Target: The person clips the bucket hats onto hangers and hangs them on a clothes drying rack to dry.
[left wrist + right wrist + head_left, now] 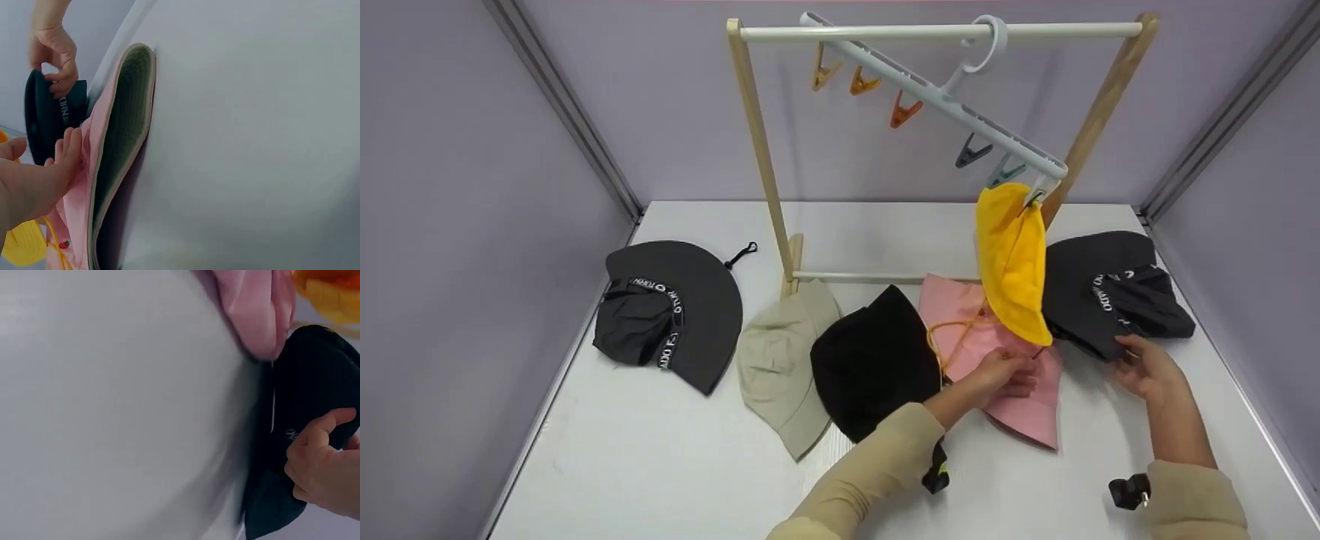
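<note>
My right hand [1147, 367] pinches the brim edge of a dark grey sun hat [1099, 292] with a lettered band, at the right. The right wrist view shows its fingers [323, 430] bent at this dark hat [318, 382]. My left hand [1001, 375] is over a pink bucket hat [1027, 405]. In the left wrist view its fingers [70, 152] reach out fairly straight beside the pink fabric [84, 197]. Just above that hand, a yellow hat [1012, 262] with a yellow cord hangs from the clip at the hanger's near end.
A white clip hanger [945, 101] with several coloured clips hangs slanted on a wood-and-white rack [877, 32]. To the left on the white table [622, 465] lie a black hat [877, 367], a beige bucket hat [780, 360] and another dark grey sun hat [705, 300].
</note>
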{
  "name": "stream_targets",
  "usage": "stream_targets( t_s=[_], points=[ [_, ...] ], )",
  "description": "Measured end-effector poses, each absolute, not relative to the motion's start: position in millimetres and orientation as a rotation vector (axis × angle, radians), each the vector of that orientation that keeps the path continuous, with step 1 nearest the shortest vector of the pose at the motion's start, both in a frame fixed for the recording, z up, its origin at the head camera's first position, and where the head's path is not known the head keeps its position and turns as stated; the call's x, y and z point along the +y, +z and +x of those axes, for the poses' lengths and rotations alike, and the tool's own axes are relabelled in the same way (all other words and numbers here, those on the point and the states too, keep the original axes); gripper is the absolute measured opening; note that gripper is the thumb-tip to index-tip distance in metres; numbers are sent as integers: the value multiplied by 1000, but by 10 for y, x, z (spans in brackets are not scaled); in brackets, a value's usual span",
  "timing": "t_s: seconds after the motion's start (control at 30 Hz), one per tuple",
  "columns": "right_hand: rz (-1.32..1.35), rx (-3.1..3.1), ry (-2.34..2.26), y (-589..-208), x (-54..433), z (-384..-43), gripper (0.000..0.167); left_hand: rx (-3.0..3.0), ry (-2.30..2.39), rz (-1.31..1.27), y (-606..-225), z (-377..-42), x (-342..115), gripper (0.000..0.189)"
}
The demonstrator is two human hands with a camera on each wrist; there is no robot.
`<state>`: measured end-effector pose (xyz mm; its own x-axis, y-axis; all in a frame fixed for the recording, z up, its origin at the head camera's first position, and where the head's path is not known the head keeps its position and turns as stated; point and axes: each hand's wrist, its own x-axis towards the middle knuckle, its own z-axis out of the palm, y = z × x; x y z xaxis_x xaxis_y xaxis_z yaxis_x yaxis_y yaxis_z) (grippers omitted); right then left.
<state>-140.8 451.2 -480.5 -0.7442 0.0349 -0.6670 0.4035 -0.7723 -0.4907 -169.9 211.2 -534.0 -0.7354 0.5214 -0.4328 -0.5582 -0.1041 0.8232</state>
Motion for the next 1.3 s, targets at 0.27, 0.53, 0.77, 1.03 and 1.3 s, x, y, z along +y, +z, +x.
stream_targets(
  t_s=[0.27, 0.53, 0.77, 1.03, 1.3],
  points=[
    [922, 1158, -2649, -4842, 3763, -1147, 14, 1163, 1961, -60, -5274, -1640, 2169, 25],
    [946, 1639, -2531, -4905, 3519, -1016, 27, 933, 2160, -333, -5212, -1601, 2190, 46],
    [899, 1588, -2564, -4939, 3525, -950, 23, 1037, 2134, -362, -5236, -1550, 2129, 51],
    [888, 1592, -2612, -4916, 3614, -961, 38, 1560, 2027, -99, -5202, -1524, 1988, 57],
    [956, 2098, -2439, -5100, 3657, -972, 52, 2729, 977, 507, -4983, -1264, 2024, 82]
  ],
)
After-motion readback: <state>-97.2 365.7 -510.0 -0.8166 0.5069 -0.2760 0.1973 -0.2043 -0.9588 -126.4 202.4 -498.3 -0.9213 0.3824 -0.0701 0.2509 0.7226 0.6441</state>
